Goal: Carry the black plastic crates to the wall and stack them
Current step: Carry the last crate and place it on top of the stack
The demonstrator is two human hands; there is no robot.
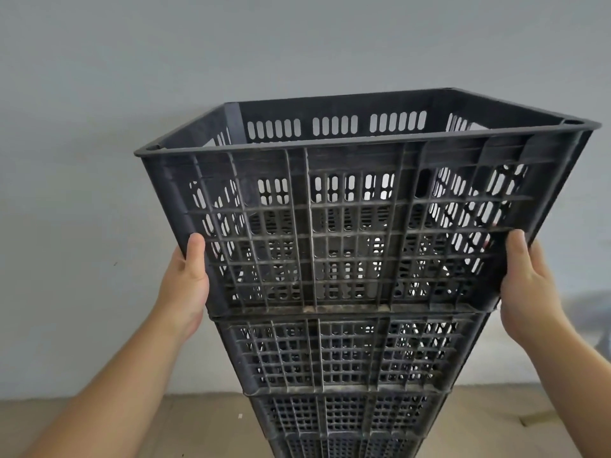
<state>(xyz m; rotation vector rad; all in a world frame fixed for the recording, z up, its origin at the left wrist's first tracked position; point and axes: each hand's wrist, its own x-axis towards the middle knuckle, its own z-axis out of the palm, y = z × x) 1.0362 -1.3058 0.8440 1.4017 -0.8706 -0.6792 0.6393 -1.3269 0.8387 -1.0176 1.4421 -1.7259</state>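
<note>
A black slotted plastic crate (357,226) sits on top of a stack of several black crates (344,358) that stands against the grey wall (99,127). It is empty and open-topped. My left hand (186,285) grips its lower left corner, thumb on the front face. My right hand (529,285) holds the lower right corner the same way. The top crate's base rests on or just above the rim of the crate below; I cannot tell whether they touch all round.
Tan floor (165,424) runs to the foot of the wall on both sides of the stack. A blurred dark patch (591,312) shows low on the wall at the right edge.
</note>
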